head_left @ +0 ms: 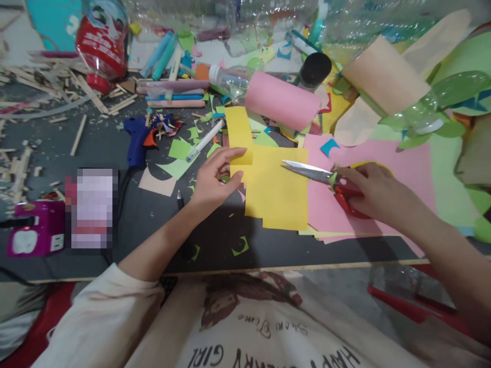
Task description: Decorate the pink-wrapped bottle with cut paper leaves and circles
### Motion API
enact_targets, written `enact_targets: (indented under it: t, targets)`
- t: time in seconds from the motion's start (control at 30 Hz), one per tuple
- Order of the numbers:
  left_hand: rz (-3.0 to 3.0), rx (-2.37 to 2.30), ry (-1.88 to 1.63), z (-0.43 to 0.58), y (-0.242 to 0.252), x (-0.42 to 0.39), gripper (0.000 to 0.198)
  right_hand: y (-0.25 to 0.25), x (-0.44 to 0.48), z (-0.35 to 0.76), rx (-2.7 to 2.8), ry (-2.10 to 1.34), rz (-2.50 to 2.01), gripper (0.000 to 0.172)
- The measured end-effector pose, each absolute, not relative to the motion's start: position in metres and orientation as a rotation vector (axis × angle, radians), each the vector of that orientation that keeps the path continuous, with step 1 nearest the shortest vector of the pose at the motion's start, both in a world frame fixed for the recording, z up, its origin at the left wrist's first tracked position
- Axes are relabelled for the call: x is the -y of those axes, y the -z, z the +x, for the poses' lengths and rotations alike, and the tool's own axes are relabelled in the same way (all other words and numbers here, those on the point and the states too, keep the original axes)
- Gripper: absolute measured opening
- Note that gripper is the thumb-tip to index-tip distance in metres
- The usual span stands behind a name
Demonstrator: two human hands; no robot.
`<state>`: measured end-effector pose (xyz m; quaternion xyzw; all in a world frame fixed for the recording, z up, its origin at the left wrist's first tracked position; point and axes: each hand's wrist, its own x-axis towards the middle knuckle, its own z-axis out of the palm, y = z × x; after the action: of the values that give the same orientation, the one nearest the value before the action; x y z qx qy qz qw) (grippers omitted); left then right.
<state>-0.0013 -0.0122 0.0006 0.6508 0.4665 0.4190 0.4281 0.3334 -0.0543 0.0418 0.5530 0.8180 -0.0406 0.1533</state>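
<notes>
My right hand (374, 189) grips a pair of scissors (309, 171) by the red handles. The blades are almost together and point left over a yellow paper sheet (276, 189), whose edge is stepped at the bottom. To the left of that sheet is my left hand (217, 179), with thumb and index finger apart. Its index finger lies across the lower end of a narrow yellow paper strip (238, 128), which overlaps the sheet's upper left corner. The other fingers curl beneath and are partly hidden. Under the scissors and right hand lies pink paper (410, 168).
A pink paper-covered cylinder (282, 101) lies behind the yellow sheet. Leftward are a blue glue gun (136, 140), a white pen (205, 140), a phone (94, 207) and a purple power adapter (36, 230). A red-labelled bottle (103, 46) and wooden sticks are at the back left.
</notes>
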Motion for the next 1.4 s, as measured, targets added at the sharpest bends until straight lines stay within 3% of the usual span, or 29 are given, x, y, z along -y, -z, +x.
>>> enact_targets:
  t: [0.17,0.3,0.5,0.8,1.17,1.4]
  targets:
    - [1.649,-1.196,-1.014,-0.002,-0.002,0.013,0.035,-0.051,0.048,0.332,-2.268,0.264,1.819,0.039]
    - [1.694,-1.217,-1.031,0.0,-0.005,0.014,0.035,-0.061,0.046,0.321,-2.325,0.661,1.861,0.032]
    - [1.772,-1.207,-1.022,0.0,-0.007,0.016,0.037,-0.075,0.048,0.298,-2.276,0.774,1.752,0.042]
    - [1.774,-1.139,-0.908,-0.002,-0.005,0.017,0.041,-0.069,0.048,0.283,-2.401,0.564,1.562,0.031]
    - [1.82,-1.075,-0.898,-0.004,-0.004,0.018,0.041,-0.064,0.039,0.269,-2.485,0.598,1.538,0.047]
    - [1.809,-1.086,-0.864,-0.003,-0.006,0.018,0.04,-0.061,0.04,0.27,-2.488,0.608,1.548,0.047]
